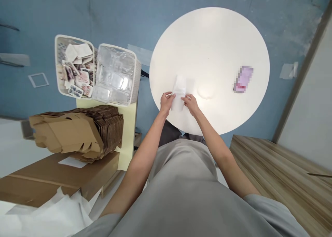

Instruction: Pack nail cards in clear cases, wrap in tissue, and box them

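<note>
Over the near part of a round white table (215, 36), both hands hold a folded, translucent white sheet (178, 88), perhaps thin paper or plastic film. My left hand (166, 103) pinches its left edge between thumb and fingers. On the opposite edge, my right hand (191, 104) has a similar pinch. The sheet's upper end points away from me, and its lower end hangs towards the table's near edge. A faint clear, ring-like item (206, 93) lies just right of my right hand; its kind is unclear.
A blurred-out pink and purple item (243, 78) lies on the table's right side. To the left stand a basket of small printed packs (57, 62) and a basket of clear plastic boxes (135, 67). Folded brown cartons (67, 131) are stacked nearer me. Wood-grain furniture (280, 174) is at right.
</note>
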Demonstrator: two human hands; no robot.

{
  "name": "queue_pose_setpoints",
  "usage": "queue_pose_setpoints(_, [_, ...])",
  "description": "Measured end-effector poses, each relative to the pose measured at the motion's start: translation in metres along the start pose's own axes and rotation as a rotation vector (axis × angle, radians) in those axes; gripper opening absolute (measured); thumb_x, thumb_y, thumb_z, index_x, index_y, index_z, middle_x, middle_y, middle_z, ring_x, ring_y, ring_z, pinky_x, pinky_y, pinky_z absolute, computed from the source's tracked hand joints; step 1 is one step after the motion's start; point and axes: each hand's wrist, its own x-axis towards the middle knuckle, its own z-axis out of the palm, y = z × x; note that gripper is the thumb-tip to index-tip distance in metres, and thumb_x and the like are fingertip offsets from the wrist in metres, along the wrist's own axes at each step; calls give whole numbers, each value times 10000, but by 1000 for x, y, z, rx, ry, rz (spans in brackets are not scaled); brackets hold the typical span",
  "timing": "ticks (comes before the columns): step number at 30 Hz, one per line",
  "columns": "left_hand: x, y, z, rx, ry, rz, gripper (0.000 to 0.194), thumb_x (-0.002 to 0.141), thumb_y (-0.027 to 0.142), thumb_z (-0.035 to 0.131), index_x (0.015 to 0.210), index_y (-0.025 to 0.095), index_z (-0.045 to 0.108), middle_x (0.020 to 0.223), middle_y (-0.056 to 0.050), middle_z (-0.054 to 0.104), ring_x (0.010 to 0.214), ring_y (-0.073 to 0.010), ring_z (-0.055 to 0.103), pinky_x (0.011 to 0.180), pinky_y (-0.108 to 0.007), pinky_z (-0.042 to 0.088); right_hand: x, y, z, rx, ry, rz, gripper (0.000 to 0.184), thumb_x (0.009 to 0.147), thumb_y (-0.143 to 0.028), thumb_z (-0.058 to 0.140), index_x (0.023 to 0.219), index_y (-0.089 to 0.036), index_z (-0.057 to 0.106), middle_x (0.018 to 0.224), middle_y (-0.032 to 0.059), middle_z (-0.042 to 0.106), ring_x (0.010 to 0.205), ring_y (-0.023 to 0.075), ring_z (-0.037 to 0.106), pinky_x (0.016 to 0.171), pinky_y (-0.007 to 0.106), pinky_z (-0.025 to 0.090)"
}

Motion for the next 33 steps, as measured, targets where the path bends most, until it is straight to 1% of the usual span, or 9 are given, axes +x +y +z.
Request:
queue_pose_setpoints(3, [30, 23, -19, -32, 17, 45, 314, 951, 236, 775, 1238, 200, 654, 1214, -128, 809, 1098, -240, 789, 990, -394, 654, 31, -20, 36, -1, 45, -29, 476, 833, -562, 814, 1056, -293, 490, 1017, 19, 797, 971, 215, 754, 872, 378, 640])
queue_pose_setpoints(7, [65, 37, -29, 26, -5, 83, 460, 867, 119, 741, 1316, 205, 692, 1280, -123, 787, 1139, -254, 773, 1049, -432, 643, 68, -32, 69, -79, 179, -26, 429, 866, -504, 781, 1110, -285, 505, 1049, 32, 790, 956, 222, 752, 851, 375, 628])
queue_pose_setpoints(11, [89, 36, -30, 130, -26, 85, 537, 800, 89, 775, 1324, 199, 732, 1237, -135, 763, 1227, -314, 739, 1170, -532, 581, 87, -30, 85, -266, 300, 0, 335, 891, -393, 710, 1134, -281, 507, 1055, 30, 753, 972, 225, 736, 921, 382, 599])
queue_pose_setpoints(15, [94, 30, -30, 219, -57, 137, 558, 767, 69, 800, 1309, 189, 743, 1392, -183, 687, 1426, -367, 655, 1310, -566, 463, 84, -26, 89, -428, 448, -31, 255, 902, -360, 682, 1085, -272, 527, 1155, 64, 732, 1023, 224, 700, 1010, 389, 575])
queue_pose_setpoints(20, [74, 29, -40, 328, -148, 159, 625, 833, 107, 778, 1446, 171, 674, 1555, -226, 625, 1567, -403, 561, 1379, -591, 371, 65, -27, 90, -550, 499, -90, 196, 950, -416, 676, 998, -262, 565, 1219, 120, 704, 1036, 241, 672, 1066, 428, 566])
queue_pose_setpoints(23, [50, 33, -60, 314, -175, 198, 565, 867, 139, 769, 1424, 194, 685, 1529, -211, 666, 1543, -396, 592, 1344, -591, 428, 50, -31, 92, -549, 531, -112, 207, 953, -437, 665, 997, -258, 571, 1206, 131, 718, 1004, 249, 678, 1079, 463, 570])
queue_pose_setpoints(26, [21, 42, -89, 255, -230, 213, 428, 956, 202, 712, 1384, 201, 709, 1511, -207, 700, 1355, -355, 723, 1183, -555, 583, 33, -38, 96, -550, 538, -175, 202, 969, -451, 596, 1004, -252, 590, 1198, 149, 737, 1052, 273, 700, 1061, 469, 581])
queue_pose_setpoints(28, [2, 53, -113, 179, -231, 237, 370, 1005, 237, 679, 1371, 208, 718, 1487, -189, 733, 1255, -308, 765, 1094, -494, 633, 21, -44, 104, -539, 513, -212, 225, 977, -469, 558, 1013, -252, 610, 1191, 144, 748, 1074, 284, 709, 1026, 471, 594])
queue_pose_setpoints(33, [-38, 89, -184, 13, -51, 370, 317, 1068, 344, 669, 1362, 241, 731, 1342, -119, 820, 1152, -236, 793, 1004, -385, 650, -7, -62, 150, -429, 298, -283, 301, 965, -538, 629, 995, -240, 665, 977, 54, 738, 877, 235, 705, 888, 417, 588])
